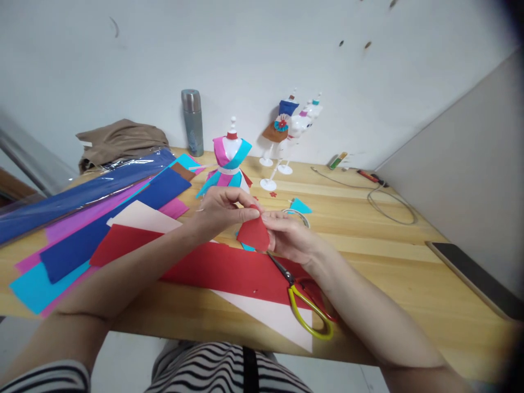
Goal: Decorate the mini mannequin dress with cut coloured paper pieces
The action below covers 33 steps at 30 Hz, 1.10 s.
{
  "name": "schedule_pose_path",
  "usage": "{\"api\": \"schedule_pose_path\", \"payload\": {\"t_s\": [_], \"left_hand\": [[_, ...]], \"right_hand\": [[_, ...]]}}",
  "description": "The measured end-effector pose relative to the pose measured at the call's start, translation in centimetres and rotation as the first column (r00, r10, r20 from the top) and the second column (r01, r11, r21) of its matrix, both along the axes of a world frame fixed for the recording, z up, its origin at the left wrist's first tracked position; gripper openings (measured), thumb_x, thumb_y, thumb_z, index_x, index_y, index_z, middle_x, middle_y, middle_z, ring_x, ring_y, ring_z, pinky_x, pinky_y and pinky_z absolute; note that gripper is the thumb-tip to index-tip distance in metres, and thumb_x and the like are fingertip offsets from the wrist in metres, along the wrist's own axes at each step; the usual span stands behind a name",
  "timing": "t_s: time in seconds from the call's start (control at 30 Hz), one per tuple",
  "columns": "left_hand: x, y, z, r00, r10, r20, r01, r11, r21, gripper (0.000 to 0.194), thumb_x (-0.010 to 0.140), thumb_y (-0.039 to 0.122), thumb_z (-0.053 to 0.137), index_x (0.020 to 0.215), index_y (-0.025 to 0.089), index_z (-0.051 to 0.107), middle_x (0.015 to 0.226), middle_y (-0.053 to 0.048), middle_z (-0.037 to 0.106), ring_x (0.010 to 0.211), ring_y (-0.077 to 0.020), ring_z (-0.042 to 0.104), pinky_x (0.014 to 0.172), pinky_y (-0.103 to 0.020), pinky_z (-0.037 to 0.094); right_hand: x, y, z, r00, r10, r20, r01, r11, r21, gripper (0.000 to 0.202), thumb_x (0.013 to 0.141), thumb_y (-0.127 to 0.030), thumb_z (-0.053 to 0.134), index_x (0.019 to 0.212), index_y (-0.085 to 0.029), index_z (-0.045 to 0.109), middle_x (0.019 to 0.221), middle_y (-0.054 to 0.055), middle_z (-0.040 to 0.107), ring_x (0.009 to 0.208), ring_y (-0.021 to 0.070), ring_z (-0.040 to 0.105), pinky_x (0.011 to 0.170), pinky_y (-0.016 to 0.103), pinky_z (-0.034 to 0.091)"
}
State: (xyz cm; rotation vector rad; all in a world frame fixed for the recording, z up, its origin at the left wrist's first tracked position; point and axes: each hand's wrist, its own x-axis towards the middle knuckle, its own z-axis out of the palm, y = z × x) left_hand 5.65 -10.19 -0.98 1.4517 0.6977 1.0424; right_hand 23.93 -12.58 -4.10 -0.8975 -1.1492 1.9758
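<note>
Between both hands is a small red paper piece (254, 233), wide at the bottom and gathered at its top. My left hand (227, 210) pinches that top edge between thumb and fingers. From the right, my right hand (289, 234) grips the same piece by its upper right side. Below the hands lies a long red sheet (229, 267) over a pale pink sheet (278, 319). Scissors (305, 303) with yellow and red handles rest on the sheets, blades toward my right hand. Just behind the hands stands a small dress form (231, 155) wrapped in pink and turquoise strips.
Coloured sheets (118, 229) and a brown cloth (123, 141) lie at left, near a thermos (192, 123). More small dress forms (286, 117) stand by the wall. A phone (475, 278) and a cable (393, 204) are at right, with a turquoise scrap (301, 206) nearer.
</note>
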Motion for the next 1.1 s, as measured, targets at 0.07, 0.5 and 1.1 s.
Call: {"api": "schedule_pose_path", "payload": {"t_s": [0.07,0.5,1.1], "left_hand": [[0.0,0.0,0.1,0.998,0.064,-0.004,-0.064,0.997,-0.048,0.025,0.058,0.031,0.087,0.06,0.015,0.067,0.069,-0.004,0.071,0.063,-0.0126,0.063,0.06,-0.024,0.052],[0.4,0.2,-0.4,0.992,0.103,-0.072,-0.11,0.99,-0.093,0.025,0.058,0.031,0.081,0.056,0.015,0.063,0.054,0.001,0.061,0.051,-0.0072,0.052,0.049,-0.02,0.039],[-0.2,1.1,-0.8,0.984,0.006,-0.18,0.001,0.999,0.036,0.013,0.063,0.021,0.082,0.072,0.016,0.075,0.065,0.0,0.068,0.058,-0.0088,0.057,0.055,-0.02,0.047]], "right_hand": [[-0.1,0.0,0.2,0.994,-0.082,0.072,0.075,0.993,0.088,0.038,0.066,-0.049,0.084,0.064,-0.02,0.059,0.053,-0.003,0.055,0.047,0.0094,0.048,0.049,0.025,0.042],[-0.2,-1.1,1.2,0.78,-0.514,0.357,0.049,0.619,0.784,0.029,0.083,-0.041,0.067,0.065,-0.021,0.057,0.064,0.0,0.058,0.063,0.0158,0.052,0.066,0.032,0.041],[0.0,-0.8,1.2,0.766,-0.5,0.403,-0.059,0.57,0.819,0.03,0.089,-0.036,0.058,0.063,-0.022,0.055,0.058,-0.002,0.057,0.055,0.0128,0.049,0.06,0.029,0.038]]}}
